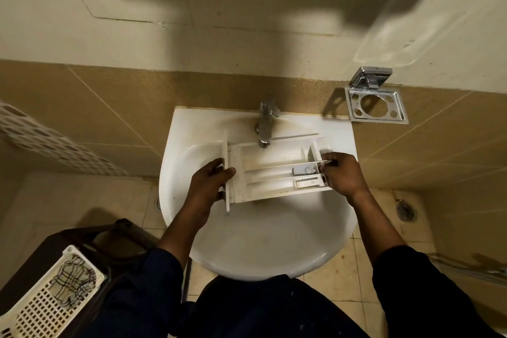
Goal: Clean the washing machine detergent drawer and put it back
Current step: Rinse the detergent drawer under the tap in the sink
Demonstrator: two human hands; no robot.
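A white detergent drawer (270, 170) with several compartments and brownish residue is held level over the white sink (258, 241), just under the chrome tap (265, 123). My left hand (211, 186) grips its front panel at the left end. My right hand (341, 173) grips the drawer's right end, fingers curled over the rim. A small grey insert sits in the drawer's right part. No water is seen running from the tap.
A chrome wall holder (375, 104) hangs to the right of the sink. A white perforated basket (52, 293) sits on a dark stool at lower left. A floor drain (406, 212) lies to the right. Tan tiled wall stands behind.
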